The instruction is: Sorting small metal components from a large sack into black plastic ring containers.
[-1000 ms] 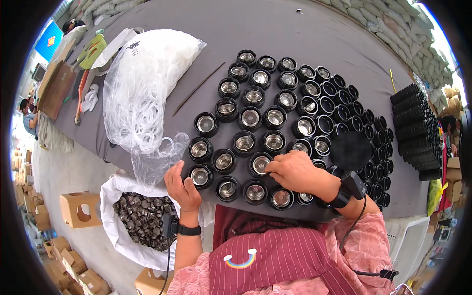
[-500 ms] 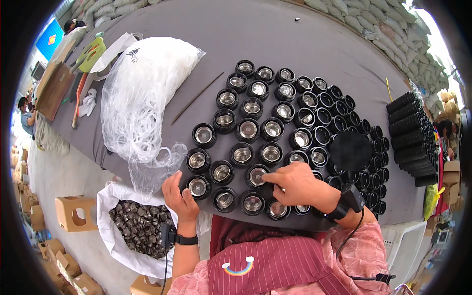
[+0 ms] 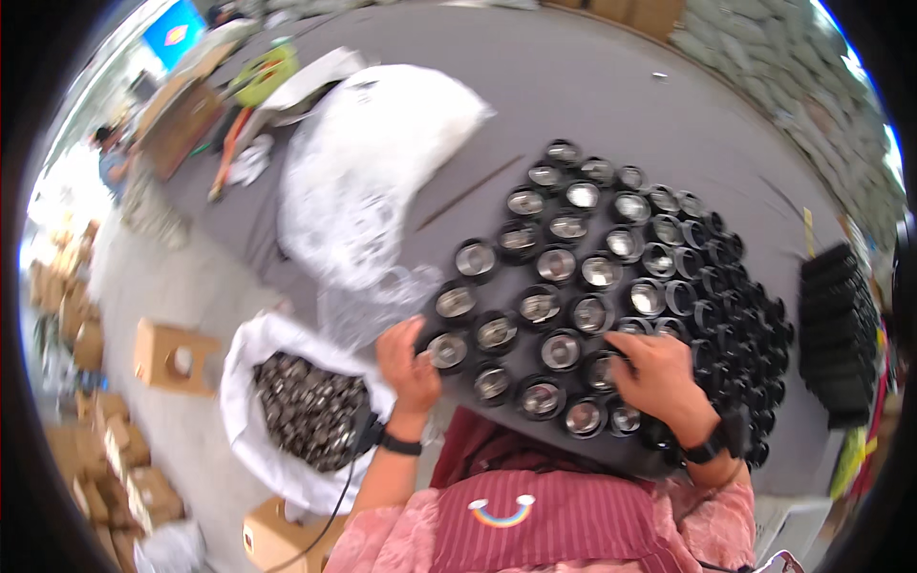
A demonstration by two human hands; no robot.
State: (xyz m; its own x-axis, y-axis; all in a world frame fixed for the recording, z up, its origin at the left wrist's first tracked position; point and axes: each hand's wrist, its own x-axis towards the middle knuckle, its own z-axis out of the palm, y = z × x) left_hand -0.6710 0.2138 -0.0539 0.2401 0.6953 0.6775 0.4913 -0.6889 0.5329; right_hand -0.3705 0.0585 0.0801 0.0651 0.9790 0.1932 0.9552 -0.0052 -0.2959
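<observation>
Many round black cups or lids (image 3: 560, 350) with shiny metal discs inside stand in loose rows on the grey-covered table. My right hand (image 3: 659, 372) is over the near rows, its index finger stretched out and its thumb side apart, at the rim of a black cup (image 3: 600, 371). No held thing shows in it. My left hand (image 3: 409, 368) is raised at the table's near edge with fingers up, beside the leftmost cup (image 3: 446, 352), and holds nothing visible. The picture is blurred.
A clear bag of white rings (image 3: 373, 172) and a thin stick (image 3: 468, 194) lie beyond the cups. A white sack of metal discs (image 3: 310, 411) stands below left. Stacked black cups (image 3: 839, 334) are at the right; a cardboard box (image 3: 175, 357) is on the floor.
The whole view has shifted, so the table and cups appear further right and lower. My right hand has moved from one cup to another further right along the near rows. My left hand stays raised.
</observation>
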